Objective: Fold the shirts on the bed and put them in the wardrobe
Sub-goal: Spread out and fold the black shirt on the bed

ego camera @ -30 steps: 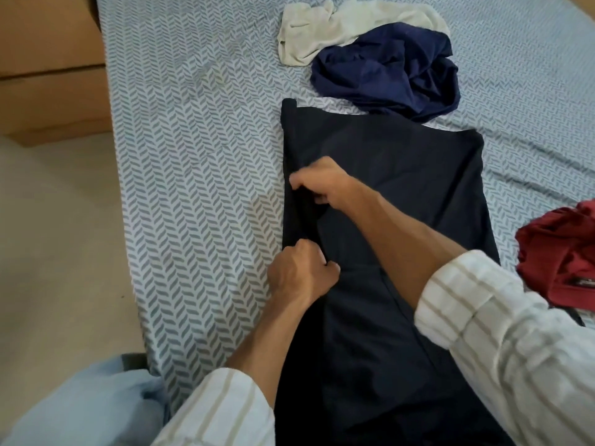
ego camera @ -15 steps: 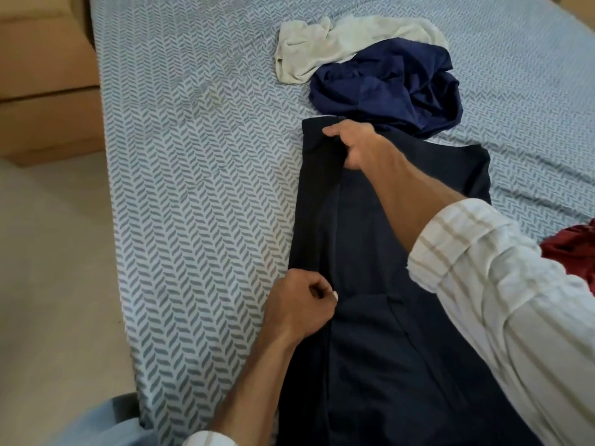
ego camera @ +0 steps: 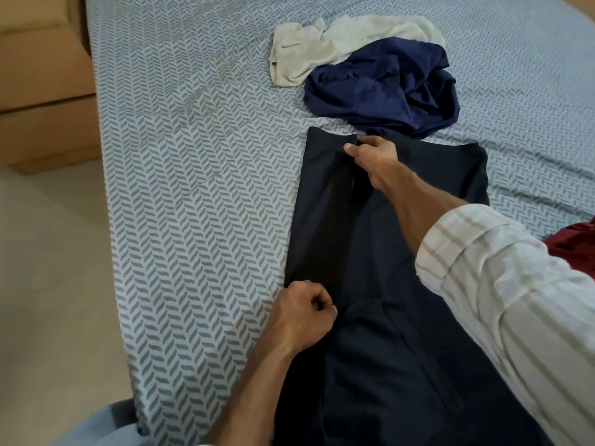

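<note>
Two hands on the fold, risk is a crooked edge.
Right hand (ego camera: 373, 159) pinches the folded flap's far end near frame centre, fingers curled on cloth; left hand (ego camera: 304, 313) is fisted on the same flap lower down, thumb and fingers nipping the edge. Black shirt (ego camera: 418, 284) lies flat on the bed (ego camera: 193, 204), centre to bottom right. If one hand pulls harder, fold prob skews or bunches. Blue shirt (ego camera: 383, 88) touches the black one's top edge & could snag; cream shirt (ego camera: 325, 43) sits behind, red garment (ego camera: 573, 246) at right edge, w/ wardrobe not in view.
</note>
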